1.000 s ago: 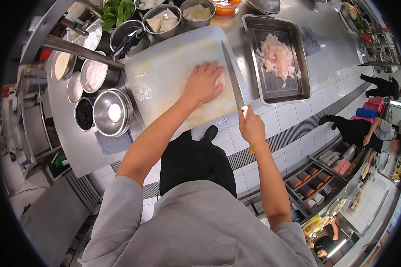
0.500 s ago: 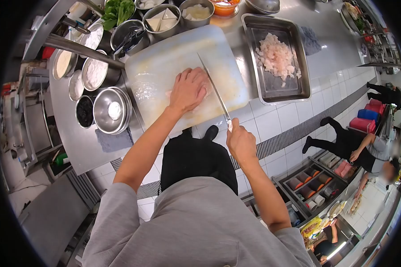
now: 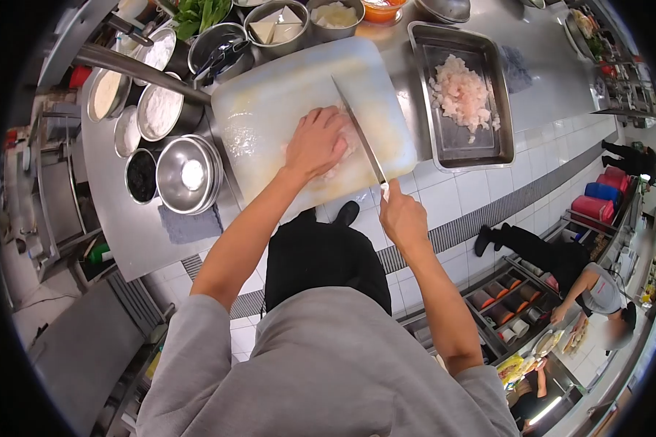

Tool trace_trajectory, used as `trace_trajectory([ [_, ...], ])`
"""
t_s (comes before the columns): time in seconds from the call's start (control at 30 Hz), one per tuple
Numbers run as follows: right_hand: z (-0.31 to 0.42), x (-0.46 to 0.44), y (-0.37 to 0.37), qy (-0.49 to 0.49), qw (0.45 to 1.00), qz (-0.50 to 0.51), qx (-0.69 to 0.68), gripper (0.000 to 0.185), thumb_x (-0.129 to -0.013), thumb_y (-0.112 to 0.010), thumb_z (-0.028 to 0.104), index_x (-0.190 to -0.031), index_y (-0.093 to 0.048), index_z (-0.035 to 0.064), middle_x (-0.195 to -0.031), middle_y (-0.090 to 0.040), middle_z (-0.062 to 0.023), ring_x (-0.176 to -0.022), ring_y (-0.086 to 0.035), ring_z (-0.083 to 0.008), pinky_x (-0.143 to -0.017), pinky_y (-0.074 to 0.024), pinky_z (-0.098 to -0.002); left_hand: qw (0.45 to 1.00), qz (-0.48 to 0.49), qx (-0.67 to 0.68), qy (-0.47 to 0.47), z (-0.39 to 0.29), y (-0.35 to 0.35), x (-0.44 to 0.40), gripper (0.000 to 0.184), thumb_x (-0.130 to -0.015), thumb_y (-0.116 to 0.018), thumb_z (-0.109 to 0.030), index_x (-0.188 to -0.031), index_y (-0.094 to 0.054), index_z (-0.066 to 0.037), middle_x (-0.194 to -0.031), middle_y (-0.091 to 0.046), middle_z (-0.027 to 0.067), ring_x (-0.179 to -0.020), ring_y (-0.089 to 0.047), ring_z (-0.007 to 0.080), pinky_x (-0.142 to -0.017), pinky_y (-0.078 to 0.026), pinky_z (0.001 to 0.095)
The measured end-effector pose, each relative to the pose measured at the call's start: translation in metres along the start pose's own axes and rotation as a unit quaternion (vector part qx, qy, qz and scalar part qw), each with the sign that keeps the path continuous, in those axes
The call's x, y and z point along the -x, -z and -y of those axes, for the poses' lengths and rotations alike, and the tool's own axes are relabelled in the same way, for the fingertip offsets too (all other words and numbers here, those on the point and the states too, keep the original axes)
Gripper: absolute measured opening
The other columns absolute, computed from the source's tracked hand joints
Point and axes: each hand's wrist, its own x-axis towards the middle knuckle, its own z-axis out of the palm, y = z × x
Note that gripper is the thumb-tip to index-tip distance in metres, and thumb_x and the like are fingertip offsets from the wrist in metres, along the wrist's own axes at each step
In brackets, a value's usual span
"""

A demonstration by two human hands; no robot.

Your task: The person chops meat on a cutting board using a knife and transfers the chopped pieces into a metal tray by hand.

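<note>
On the white cutting board (image 3: pixel 255 95), my left hand (image 3: pixel 317 142) lies over a pale piece of flesh (image 3: pixel 348 138), mostly hidden under the palm and fingers. The fingers are bent and close together, pressing on it. My right hand (image 3: pixel 404 218) is wrapped round the handle of a long knife (image 3: pixel 362 138). Its blade points away from me across the board, just right of the flesh and my left fingertips. Right of the board, a metal tray (image 3: pixel 474 158) holds a heap of chopped pale pink flesh (image 3: pixel 461 91).
Stacked steel bowls (image 3: pixel 184 175), a bowl of white powder (image 3: pixel 159 111) and a dark-filled bowl (image 3: pixel 140 175) stand left of the board. Beyond it is a bowl of white wedges (image 3: pixel 277 29). A person (image 3: pixel 598 288) works at the far right counter.
The knife and my right hand have moved left from the board's right side to beside the flesh. My left hand has shifted slightly left and its fingers have drawn in.
</note>
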Motion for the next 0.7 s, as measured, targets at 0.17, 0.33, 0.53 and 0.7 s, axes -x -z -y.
trace_trajectory([
  [0.17,0.012,0.035,0.031,-0.005,0.998,0.049,0.037,0.028,-0.096,-0.056,0.02,-0.113,-0.048,-0.0004,-0.071,-0.066,-0.0256,-0.067,-0.066,-0.0466,-0.066,-0.0532,-0.0545,1.0,-0.006,0.012,-0.002,0.003,0.002,0.002,0.028,-0.082,-0.059,-0.016,-0.109,-0.064,-0.01,-0.121,-0.06,0.0087,-0.115,-0.054,0.0321,-0.096,-0.045,0.0448],
  [0.33,0.005,-0.005,-0.002,0.02,1.0,0.021,0.012,0.029,-0.094,-0.057,0.02,-0.113,-0.049,-0.0004,-0.073,-0.067,-0.0259,-0.069,-0.067,-0.0458,-0.066,-0.0539,-0.0543,1.0,-0.016,0.014,-0.001,0.002,0.0,0.002,0.025,-0.082,-0.059,-0.016,-0.106,-0.065,-0.01,-0.119,-0.061,0.0086,-0.111,-0.055,0.032,-0.095,-0.045,0.0445],
  [0.53,-0.002,0.028,0.008,-0.011,0.999,0.049,0.018,0.027,-0.094,-0.057,0.019,-0.111,-0.05,-0.0009,-0.076,-0.068,-0.0273,-0.073,-0.069,-0.0453,-0.067,-0.0551,-0.0538,1.0,-0.015,0.001,0.016,0.004,-0.002,0.004,0.031,-0.08,-0.061,-0.017,-0.11,-0.065,-0.01,-0.121,-0.061,0.0087,-0.111,-0.055,0.0322,-0.094,-0.045,0.0453],
  [0.7,-0.002,0.025,-0.007,-0.017,0.999,0.045,0.019,0.028,-0.097,-0.054,0.022,-0.112,-0.05,-0.0014,-0.076,-0.068,-0.0279,-0.072,-0.069,-0.0458,-0.066,-0.0555,-0.0534,0.999,-0.001,-0.001,0.032,0.002,-0.001,0.008,0.035,-0.08,-0.062,-0.019,-0.114,-0.065,-0.011,-0.123,-0.059,0.0089,-0.113,-0.054,0.033,-0.096,-0.044,0.0461],
])
